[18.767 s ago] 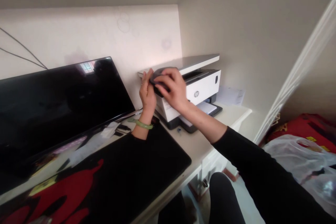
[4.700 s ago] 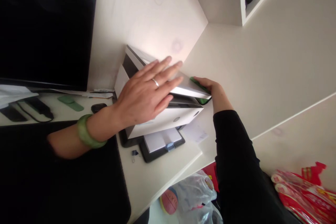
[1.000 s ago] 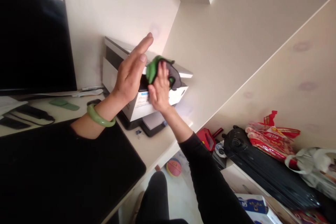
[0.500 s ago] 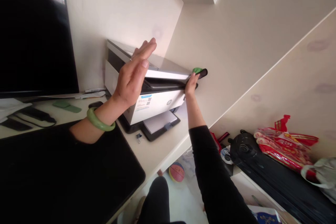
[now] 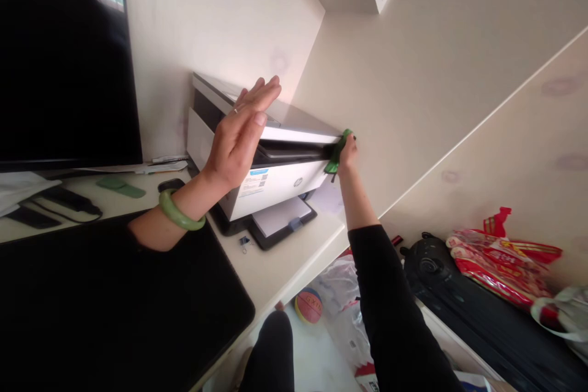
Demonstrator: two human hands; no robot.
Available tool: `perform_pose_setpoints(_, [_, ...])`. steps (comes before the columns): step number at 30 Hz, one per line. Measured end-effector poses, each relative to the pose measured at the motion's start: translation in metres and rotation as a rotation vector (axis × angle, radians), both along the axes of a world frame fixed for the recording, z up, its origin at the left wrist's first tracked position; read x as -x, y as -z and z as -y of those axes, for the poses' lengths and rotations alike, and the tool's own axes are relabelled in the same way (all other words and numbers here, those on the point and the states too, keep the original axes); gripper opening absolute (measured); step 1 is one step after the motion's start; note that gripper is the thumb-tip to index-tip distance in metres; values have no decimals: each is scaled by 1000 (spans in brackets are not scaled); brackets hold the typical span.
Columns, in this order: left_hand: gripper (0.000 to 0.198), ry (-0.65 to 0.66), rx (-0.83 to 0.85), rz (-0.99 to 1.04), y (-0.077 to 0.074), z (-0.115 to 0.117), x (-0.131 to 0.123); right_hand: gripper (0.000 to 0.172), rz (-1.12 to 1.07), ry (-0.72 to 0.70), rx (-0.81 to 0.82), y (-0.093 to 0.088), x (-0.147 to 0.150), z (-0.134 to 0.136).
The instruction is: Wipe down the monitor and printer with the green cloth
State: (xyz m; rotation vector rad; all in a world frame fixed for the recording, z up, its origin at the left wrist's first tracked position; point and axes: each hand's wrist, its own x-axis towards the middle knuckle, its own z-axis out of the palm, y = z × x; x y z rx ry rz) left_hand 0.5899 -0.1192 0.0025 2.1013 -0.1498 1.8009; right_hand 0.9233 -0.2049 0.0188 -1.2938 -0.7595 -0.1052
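A white and grey printer (image 5: pixel 280 187) stands on the desk against the corner walls, with paper in its lower tray (image 5: pixel 281 215). My right hand (image 5: pixel 350 154) is at the printer's right front corner, fingers closed round a green cloth (image 5: pixel 337 156) with dark parts. The cloth lies against that corner, and my fingers partly hide it. My left hand (image 5: pixel 239 141), with a green bangle (image 5: pixel 178 213) on the wrist, is raised before the printer's upper left front. Its fingers are stretched out with nothing in them; I cannot tell whether it touches the printer.
A dark monitor (image 5: pixel 68 73) stands at the left, above a black desk mat (image 5: pixel 138 306). A binder clip (image 5: pixel 244 242) lies near the paper tray. Below the desk edge are a basketball (image 5: pixel 308 305) and plastic bags. A long black case (image 5: pixel 463 294) bears red packages (image 5: pixel 509 257) at the right.
My right hand has moved slightly right and turned about the printer's corner. The green cloth has come from above the corner down along its front. My left hand keeps its pose.
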Motion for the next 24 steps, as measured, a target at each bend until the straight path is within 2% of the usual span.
perform_pose_setpoints(5, [63,96,111,-6,-5,5,4,87,182,79,104,32,55,-7])
perform_pose_setpoints(8, [54,228,207,27,-8,7,7,97,459,139,213,51,101,-13])
perform_pose_setpoints(10, [54,297,250,73,-10,7,7,96,633,179,260,61,133,-17])
perform_pose_setpoints(14, [73,335,263,125,-13,2,6,86,870,206,289,73,193,-17])
perform_pose_setpoints(19, [66,284,371,111,-12,4,19,80,1112,135,459,66,235,-8])
perform_pose_setpoints(24, [70,211,358,167,-8,7,41,67,1348,28,628,38,232,9])
